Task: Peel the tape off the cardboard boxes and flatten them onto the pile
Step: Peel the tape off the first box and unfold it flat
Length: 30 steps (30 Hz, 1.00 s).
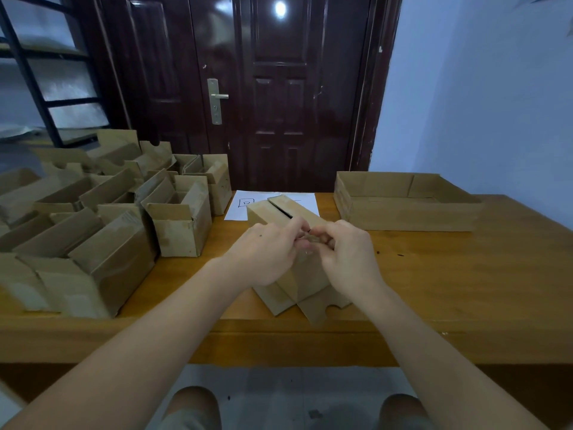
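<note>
A small cardboard box (305, 274) lies on its side at the middle of the wooden table (465, 290), its near flaps spread open toward me. My left hand (266, 256) and my right hand (347, 256) meet on top of it, fingers curled. Their fingertips pinch a small clear piece, apparently tape (307, 235), at the box's upper edge. The far end of the box shows a dark slit between its top flaps. The hands hide most of the box top.
Several open small boxes (102, 225) crowd the table's left side. A wide shallow cardboard tray (403, 212) sits at the back right. A white sheet of paper (238, 209) lies behind the box. A dark door stands beyond the table.
</note>
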### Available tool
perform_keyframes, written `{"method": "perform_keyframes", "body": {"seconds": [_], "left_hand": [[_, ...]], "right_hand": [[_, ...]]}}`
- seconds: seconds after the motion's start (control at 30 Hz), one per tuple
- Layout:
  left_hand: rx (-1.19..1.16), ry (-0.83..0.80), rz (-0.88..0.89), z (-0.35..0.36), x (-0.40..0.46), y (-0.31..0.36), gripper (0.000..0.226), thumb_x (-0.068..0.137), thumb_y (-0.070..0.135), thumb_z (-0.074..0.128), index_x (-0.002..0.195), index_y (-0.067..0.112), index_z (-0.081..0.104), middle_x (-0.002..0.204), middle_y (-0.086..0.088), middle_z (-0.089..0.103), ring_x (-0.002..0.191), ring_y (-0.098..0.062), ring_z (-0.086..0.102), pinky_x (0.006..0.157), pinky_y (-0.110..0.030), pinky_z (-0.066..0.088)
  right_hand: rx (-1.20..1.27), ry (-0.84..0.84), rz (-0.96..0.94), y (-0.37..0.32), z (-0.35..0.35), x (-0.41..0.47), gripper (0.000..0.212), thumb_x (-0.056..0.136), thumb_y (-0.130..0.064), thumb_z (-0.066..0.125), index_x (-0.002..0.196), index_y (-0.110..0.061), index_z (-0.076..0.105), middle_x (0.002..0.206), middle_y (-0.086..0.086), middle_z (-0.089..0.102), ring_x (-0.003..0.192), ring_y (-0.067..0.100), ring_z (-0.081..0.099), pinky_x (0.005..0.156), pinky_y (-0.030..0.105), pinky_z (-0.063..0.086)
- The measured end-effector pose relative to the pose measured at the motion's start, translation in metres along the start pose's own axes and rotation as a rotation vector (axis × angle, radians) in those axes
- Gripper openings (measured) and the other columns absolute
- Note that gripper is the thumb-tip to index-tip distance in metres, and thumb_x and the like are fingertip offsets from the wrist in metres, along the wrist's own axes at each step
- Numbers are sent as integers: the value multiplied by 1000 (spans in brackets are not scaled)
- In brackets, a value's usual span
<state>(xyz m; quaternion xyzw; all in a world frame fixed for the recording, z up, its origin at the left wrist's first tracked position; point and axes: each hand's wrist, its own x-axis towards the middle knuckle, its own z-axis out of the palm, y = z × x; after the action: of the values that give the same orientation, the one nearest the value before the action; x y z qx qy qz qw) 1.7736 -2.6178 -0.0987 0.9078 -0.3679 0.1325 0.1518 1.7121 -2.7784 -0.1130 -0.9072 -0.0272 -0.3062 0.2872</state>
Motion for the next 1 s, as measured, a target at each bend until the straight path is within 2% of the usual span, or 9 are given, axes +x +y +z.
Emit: {"method": "perform_keyframes", "body": {"seconds": [0.13,0.23,0.33,0.4,0.53,0.63,0.73,0.8,1.0], "left_hand": [[-41,-81,3,-6,-1,-3,22,108,45,43,127,35,43,112,6,70,85,-13,66,77,-36,60],[-11,-63,2,-6,-2,-4,18,108,44,42,123,34,47,91,11,66,74,-7,64,70,-33,60],[32,-40,4,-3,-2,-8,19,108,43,39,121,34,50,85,9,65,68,-7,64,64,-33,60],[74,4,33,-2,-3,-9,21,109,42,35,119,33,52,84,9,65,65,-7,63,62,-32,59],[122,51,64,-2,-2,-10,16,110,35,36,109,31,51,74,10,59,58,-8,58,52,-23,48],[131,56,61,0,1,-12,14,109,33,38,105,31,51,73,8,60,58,-9,58,56,-32,55],[142,15,57,-1,4,-9,19,109,36,36,107,29,54,78,7,62,63,-10,60,61,-36,57],[109,-21,51,-1,6,-7,26,108,43,34,107,28,56,80,7,63,67,-11,62,63,-38,58],[-99,-91,12,-4,2,-9,31,108,48,32,116,32,58,93,8,67,82,-10,64,76,-42,57]], "right_hand": [[505,-110,305,3,-11,1,19,89,-12,77,107,-19,77,78,0,74,74,9,70,69,17,53],[912,-204,502,0,-15,1,19,89,-4,73,108,-8,74,85,11,74,74,18,69,70,24,57],[1136,-269,658,-1,-17,5,25,89,-1,72,113,-5,69,91,13,73,76,18,70,68,26,59],[1093,-317,610,-1,-19,8,25,90,-3,71,114,-6,68,92,12,73,77,18,70,70,27,59],[552,-311,274,0,-18,11,18,90,-22,76,107,-24,71,89,3,74,83,16,72,76,30,60],[334,-300,150,4,-12,12,26,80,-31,85,99,-34,68,91,-7,70,85,11,66,76,29,57],[265,-268,124,3,-8,11,28,77,-29,87,90,-29,62,87,-12,63,78,2,58,66,15,42],[200,-228,87,2,-6,10,29,78,-27,87,84,-27,59,85,-11,58,75,3,52,63,14,36],[244,-153,-34,11,-3,5,12,86,-23,80,91,-22,69,91,-12,57,84,-2,56,71,11,44]]}}
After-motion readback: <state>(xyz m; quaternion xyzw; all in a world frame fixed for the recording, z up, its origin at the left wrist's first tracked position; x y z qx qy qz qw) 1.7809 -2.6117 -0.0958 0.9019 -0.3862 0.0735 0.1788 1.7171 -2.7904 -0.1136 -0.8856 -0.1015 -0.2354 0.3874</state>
